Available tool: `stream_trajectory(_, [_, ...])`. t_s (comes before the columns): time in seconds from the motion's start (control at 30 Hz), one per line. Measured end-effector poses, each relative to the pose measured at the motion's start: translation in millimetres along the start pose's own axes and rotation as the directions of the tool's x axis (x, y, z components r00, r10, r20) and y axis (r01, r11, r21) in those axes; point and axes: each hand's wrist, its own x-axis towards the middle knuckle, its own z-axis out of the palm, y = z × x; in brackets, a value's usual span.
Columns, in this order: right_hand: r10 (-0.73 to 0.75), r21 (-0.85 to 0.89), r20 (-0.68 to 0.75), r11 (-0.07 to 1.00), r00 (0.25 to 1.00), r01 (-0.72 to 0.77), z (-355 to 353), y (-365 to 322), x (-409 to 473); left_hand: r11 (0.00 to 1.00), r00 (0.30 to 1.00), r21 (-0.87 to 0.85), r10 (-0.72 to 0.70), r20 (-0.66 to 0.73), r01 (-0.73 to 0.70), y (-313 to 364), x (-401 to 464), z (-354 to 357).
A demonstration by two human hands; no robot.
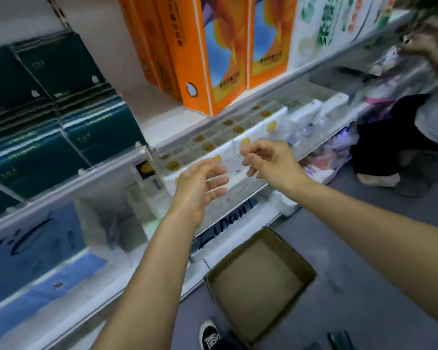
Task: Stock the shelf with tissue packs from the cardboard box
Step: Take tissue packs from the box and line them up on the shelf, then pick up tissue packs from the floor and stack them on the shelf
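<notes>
Black shoe [210,335] at bottom edge, on grey floor [352,286]. Just past it, the box [259,281] sits on the floor against the shelf base, flaps up; only bare cardboard shows inside.

Both forearms reach forward over the box toward the middle shelf [253,190]. Left hand [200,184]: fingers loosely spread and a bit curled, palm facing right, holding nothing. Right hand [267,161]: thumb and forefinger close together at the near edge of the packs; motion blur, so can't tell whether it's pinching the wrap or only touching it.

White tissue packs [228,152] with gold round stickers lie in a row on the middle shelf, directly in front of and between the two hands. Left hand is just short of them, right fingertips at their front edge.

Below-left: blue packs [36,248]. Up-left: dark green packs [48,109] stacked in a tilted row. Top shelf: orange boxes [213,51] upright, white-and-green packs [321,29] to their right.

Far right: another person [415,127] crouched at the shelf, blurred.
</notes>
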Motion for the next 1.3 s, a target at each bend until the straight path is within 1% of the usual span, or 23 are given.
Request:
stream_trajectory(0.17, [0.192, 0.044, -0.082, 0.981, 0.978, -0.189, -36.1, 53.5, -41.9, 0.984, 0.982, 0.06, -0.172, 0.079, 0.167, -52.8, 7.8, 39.3])
stream_trajectory(0.23, [0.256, 0.05, -0.151, 0.967, 0.955, -0.251, -55.0, 75.5, -62.7, 0.968, 0.962, 0.117, -0.237, 0.132, 0.223, -73.3, 9.7, 64.2])
stream_trajectory(0.37, [0.361, 0.089, -0.229, 0.933, 0.904, -0.35, -75.2, 100.7, -100.8, 0.94, 0.918, 0.176, -0.327, 0.222, 0.293, -105.5, 8.8, 94.2])
stream_trajectory(0.5, [0.465, 0.131, -0.353, 0.884, 0.812, -0.449, -86.6, 130.7, -148.3, 0.9, 0.86, 0.264, -0.417, 0.293, 0.347, -140.9, -0.7, 116.0])
stream_trajectory(0.7, [0.603, 0.22, -0.47, 0.787, 0.644, -0.576, -79.9, 180.1, -236.5, 0.816, 0.777, 0.401, -0.549, 0.309, 0.417, -198.4, -17.5, 117.1])
stream_trajectory(0.83, [0.674, 0.301, -0.544, 0.713, 0.5, -0.633, -65.3, 212.3, -294.1, 0.749, 0.722, 0.505, -0.62, 0.307, 0.429, -243.7, -33.2, 107.5])
stream_trajectory(0.9, [0.704, 0.35, -0.563, 0.678, 0.433, -0.646, -57.7, 224.3, -317.3, 0.717, 0.705, 0.569, -0.64, 0.307, 0.403, -264.5, -38.0, 100.2])
stream_trajectory(1.0, [0.751, 0.45, -0.595, 0.607, 0.286, -0.655, -42.7, 248.4, -360.1, 0.657, 0.673, 0.66, -0.675, 0.301, 0.364, -297.3, -47.8, 91.7])
stream_trajectory(1.03, [0.763, 0.488, -0.607, 0.578, 0.222, -0.654, -34.1, 259.0, -378.5, 0.633, 0.658, 0.686, -0.693, 0.295, 0.359, -310.3, -52.5, 88.8])
stream_trajectory(1.07, [0.776, 0.527, -0.606, 0.556, 0.174, -0.642, -28.4, 266.0, -389.4, 0.616, 0.65, 0.702, -0.704, 0.286, 0.359, -317.6, -54.0, 85.9])
stream_trajectory(1.1, [0.792, 0.577, -0.6, 0.525, 0.112, -0.625, -18.2, 274.1, -408.0, 0.589, 0.633, 0.726, -0.723, 0.277, 0.356, -331.1, -57.8, 83.3])
stream_trajectory(1.17, [0.827, 0.688, -0.562, 0.458, -0.015, -0.563, 1.9, 286.9, -438.1, 0.527, 0.603, 0.779, -0.758, 0.25, 0.34, -355.2, -62.0, 78.0])
stream_trajectory(1.2, [0.838, 0.732, -0.542, 0.432, -0.066, -0.527, 13.4, 293.7, -454.5, 0.491, 0.586, 0.806, -0.776, 0.233, 0.33, -369.4, -65.2, 76.5])
stream_trajectory(1.3, [0.864, 0.817, -0.472, 0.355, -0.174, -0.454, 51.3, 322.0, -504.3, 0.396, 0.537, 0.861, -0.824, 0.18, 0.319, -415.8, -78.7, 74.8])
